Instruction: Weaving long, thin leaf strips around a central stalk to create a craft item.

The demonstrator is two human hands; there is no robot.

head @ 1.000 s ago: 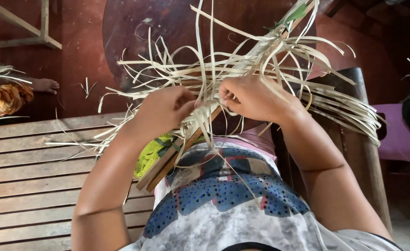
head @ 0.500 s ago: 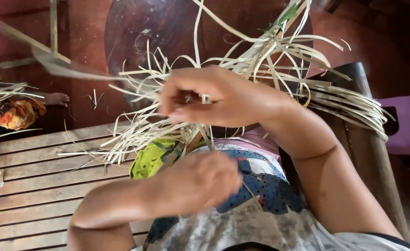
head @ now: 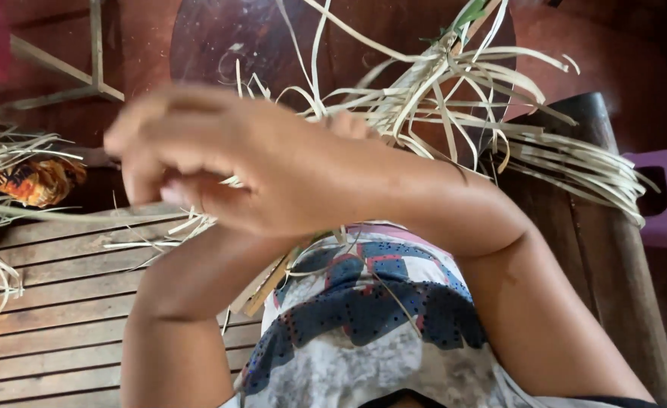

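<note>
Pale, flat cane strips (head: 454, 91) look dry and matt, bound to a bare wooden slat (head: 262, 285). The brown slatted wooden floor (head: 54, 302) is worn and dull; the patterned shirt (head: 371, 317) is soft cloth.

Strips (head: 454, 98) fan out behind the right hand (head: 220, 159) (slatted floor (head: 54, 302) lies left).

Blurred right hand (head: 220, 162) over strips (head: 454, 106) (pale)
</note>
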